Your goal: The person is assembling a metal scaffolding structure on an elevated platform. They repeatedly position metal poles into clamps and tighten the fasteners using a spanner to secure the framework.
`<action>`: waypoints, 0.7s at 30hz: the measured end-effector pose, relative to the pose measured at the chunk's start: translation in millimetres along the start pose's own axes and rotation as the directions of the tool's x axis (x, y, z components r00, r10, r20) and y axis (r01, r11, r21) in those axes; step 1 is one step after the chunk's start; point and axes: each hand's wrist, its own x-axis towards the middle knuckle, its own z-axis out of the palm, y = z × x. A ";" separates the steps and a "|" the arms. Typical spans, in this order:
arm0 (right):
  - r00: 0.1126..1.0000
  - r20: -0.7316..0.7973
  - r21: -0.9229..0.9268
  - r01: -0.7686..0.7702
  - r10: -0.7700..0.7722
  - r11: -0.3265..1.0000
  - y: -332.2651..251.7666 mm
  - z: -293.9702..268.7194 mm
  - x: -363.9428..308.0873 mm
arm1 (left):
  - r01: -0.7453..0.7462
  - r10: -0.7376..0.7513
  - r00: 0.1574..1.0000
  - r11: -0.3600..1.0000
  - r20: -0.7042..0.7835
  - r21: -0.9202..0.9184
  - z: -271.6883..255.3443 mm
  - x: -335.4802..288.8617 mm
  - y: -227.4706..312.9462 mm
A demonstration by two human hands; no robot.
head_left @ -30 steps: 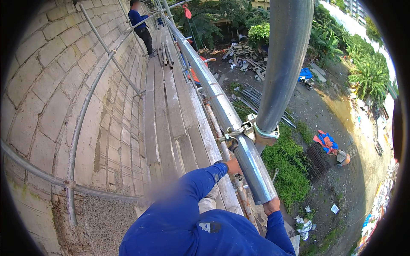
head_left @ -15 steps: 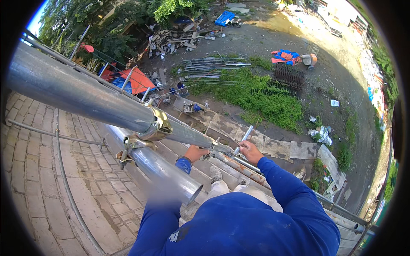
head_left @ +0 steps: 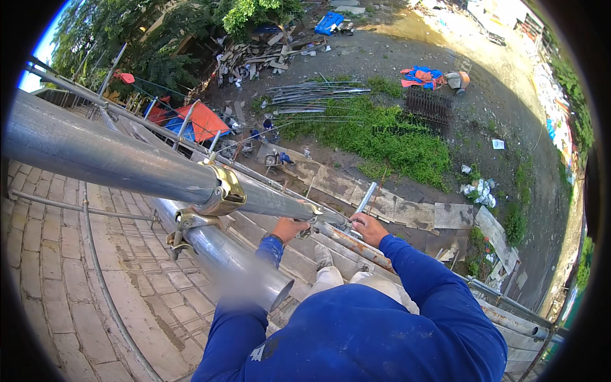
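A long grey scaffold tube slopes from the upper left down toward my hands. My left hand is closed at a metal scaffold coupler where this tube meets a rusty tube. To the right, my right hand has its fingers pinched together beside the upright short tube; what lies between the fingertips is too small to make out. Nearer to me, a brassy coupler wraps the sloping tube, joined to another clamp around a shiny open-ended tube.
I stand high on planks, my shoes below my hands. A brick wall with a thin bent bar rises at left. Far below lie piled pipes, weeds, an orange tarp and people near a wheelbarrow.
The view has shifted slightly, so the near tubes appear a little to the left. My left hand's fingers reach a bit higher along the tube; my right hand stays by the short tube.
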 end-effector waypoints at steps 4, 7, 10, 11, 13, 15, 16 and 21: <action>0.991 -0.132 0.061 -0.024 0.032 0.998 18.5 0.1 7.4 | -0.017 0.017 1.000 0.999 -0.006 0.049 -0.9 5.1 -7.5; 0.987 -0.127 -0.029 -0.100 0.096 0.995 19.0 -3.8 10.0 | -0.018 0.018 1.000 0.996 0.005 0.083 -4.8 9.9 -17.2; 0.992 -0.129 -0.253 -0.032 -0.001 0.967 -2.7 -11.5 7.1 | -0.043 0.044 0.999 0.995 -0.005 0.086 -4.5 8.4 -22.1; 0.991 -0.131 -0.274 -0.034 -0.002 0.961 -6.8 -11.2 6.8 | -0.060 0.061 0.998 0.995 -0.011 0.086 -3.1 8.2 -20.0; 0.991 -0.137 -0.314 -0.038 -0.005 0.949 -10.7 -10.2 5.7 | -0.043 0.043 0.999 0.996 0.005 0.083 -4.5 8.8 -18.0; 0.990 -0.142 -0.314 -0.033 -0.013 0.949 -5.0 -8.5 6.2 | -0.029 0.029 1.000 0.998 0.008 0.061 -3.7 10.3 -15.4; 0.990 -0.142 -0.313 -0.030 -0.015 0.949 -5.7 -6.9 5.7 | -0.021 0.021 1.000 0.999 0.001 0.039 -1.5 7.7 -9.2; 0.992 -0.120 -0.323 -0.010 -0.030 0.946 -11.8 -8.0 6.2 | -0.043 0.043 0.999 0.997 -0.004 0.070 -4.3 6.3 -11.5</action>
